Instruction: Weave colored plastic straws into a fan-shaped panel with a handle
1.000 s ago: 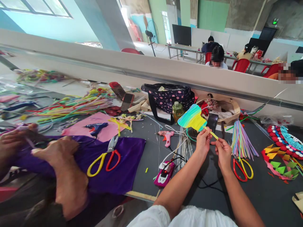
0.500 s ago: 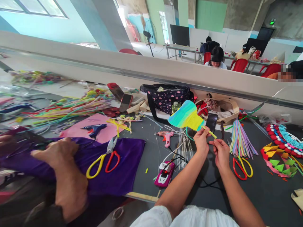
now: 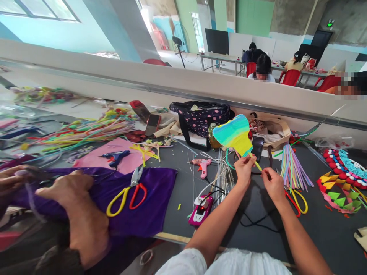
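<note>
A flat, fan-shaped craft piece in blue, teal and yellow bands stands tilted above the table, its wide end up and to the left. My left hand is closed round its thin yellow handle. Just past the handle's lower end is my right hand, fingertips pinched together; whatever is between them is too small to make out. Behind the hands lies a dark phone. Red-and-yellow-handled scissors rest beyond my right wrist, partly hidden by it, below a bundle of pastel pipe cleaners.
Left of my arms are a pink glue gun, thin wires, a purple power strip and scissors on purple cloth. A co-worker's hand works there. A bag stands against the partition.
The craft piece has shifted slightly right and tilted more upright. My right hand has moved a little right and down, away from the handle's end. The co-worker now holds up a pale strand.
</note>
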Motion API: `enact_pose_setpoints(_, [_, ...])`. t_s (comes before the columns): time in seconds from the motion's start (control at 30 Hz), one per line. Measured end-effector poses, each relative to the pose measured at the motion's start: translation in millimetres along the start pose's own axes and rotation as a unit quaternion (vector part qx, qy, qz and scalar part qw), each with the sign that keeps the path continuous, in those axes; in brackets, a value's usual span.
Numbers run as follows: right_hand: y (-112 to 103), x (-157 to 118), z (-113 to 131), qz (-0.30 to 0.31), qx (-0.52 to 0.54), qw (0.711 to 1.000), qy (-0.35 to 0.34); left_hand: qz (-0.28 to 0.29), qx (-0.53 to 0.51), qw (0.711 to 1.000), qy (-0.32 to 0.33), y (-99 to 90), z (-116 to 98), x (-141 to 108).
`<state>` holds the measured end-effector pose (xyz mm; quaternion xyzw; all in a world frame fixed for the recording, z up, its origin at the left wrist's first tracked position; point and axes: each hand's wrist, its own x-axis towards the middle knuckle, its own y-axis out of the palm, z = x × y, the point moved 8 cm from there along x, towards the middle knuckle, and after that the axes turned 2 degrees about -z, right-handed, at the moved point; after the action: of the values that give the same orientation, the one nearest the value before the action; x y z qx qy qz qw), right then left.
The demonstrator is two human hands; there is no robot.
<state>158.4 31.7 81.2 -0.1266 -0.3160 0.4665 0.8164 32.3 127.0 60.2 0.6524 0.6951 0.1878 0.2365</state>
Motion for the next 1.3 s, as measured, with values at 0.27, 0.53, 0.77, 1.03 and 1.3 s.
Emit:
enact_pose_setpoints(0.27, [-7.4, 4.8, 8.9, 0.049, -0.06, 0.994, -0.081, 0.071, 0.007, 0.995, -0.071, 2.5, 5.6, 0.5])
enact_pose_setpoints(0.53, [-0.4, 4.4, -4.9, 0.112, 0.207, 0.964, 0.126, 0.132, -0.029, 0.978, -0.16, 7.9, 11.6, -1.5])
enact_pose_setpoints(0.77, [14.0, -7.3, -6.7, 0.156, 0.376, 0.876, 0.258, 0.164, -0.082, 0.958, -0.219, 18.1, 15.7, -9.9])
enact_pose_setpoints(1.03, [26.7, -16.4, -0.6, 0.165, 0.474, 0.809, 0.305, 0.148, -0.153, 0.942, -0.258, 23.6, 20.3, -19.2])
enact_pose_setpoints(1.3, [30.3, -16.7, -11.6, 0.092, 0.493, 0.81, 0.303, 0.08, -0.151, 0.955, -0.242, 15.6, 23.9, -17.3])
